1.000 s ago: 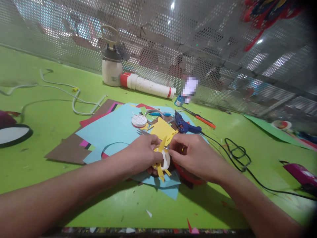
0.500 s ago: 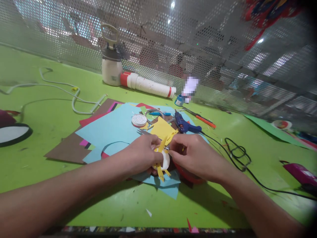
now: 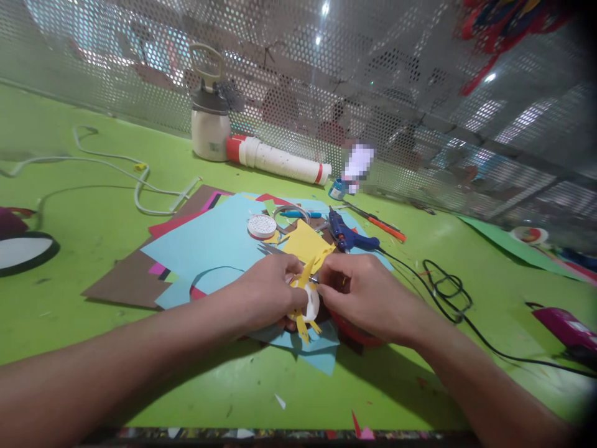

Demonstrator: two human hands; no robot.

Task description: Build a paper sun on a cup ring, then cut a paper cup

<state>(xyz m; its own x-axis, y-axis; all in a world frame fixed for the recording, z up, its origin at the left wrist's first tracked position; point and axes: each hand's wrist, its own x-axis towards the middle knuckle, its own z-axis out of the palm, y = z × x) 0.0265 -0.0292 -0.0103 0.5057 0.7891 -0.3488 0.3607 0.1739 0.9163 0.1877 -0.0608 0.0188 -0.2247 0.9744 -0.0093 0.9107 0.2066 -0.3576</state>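
My left hand (image 3: 280, 289) is closed around a small white rounded craft piece (image 3: 312, 305) with yellow paper strips (image 3: 303, 326) sticking out above and below it. Close by on the right, the fingers of my right hand (image 3: 347, 289) are pinched together at the craft piece's upper edge. A thin, dark, metallic-looking tip (image 3: 314, 280) shows at those fingertips; the rest of it is hidden. Just beyond both hands lies a yellow paper sheet (image 3: 303, 239). Grey pointed blades (image 3: 267, 249) poke out behind my left hand.
Light blue paper (image 3: 196, 233) and brown sheets (image 3: 121, 283) lie layered on the green table (image 3: 214, 392). Further back are a blue glue gun (image 3: 347, 233) with a black cord (image 3: 448, 286), a white perforated disc (image 3: 262, 226), an orange-handled tool (image 3: 387, 228) and a spray bottle (image 3: 209, 134).
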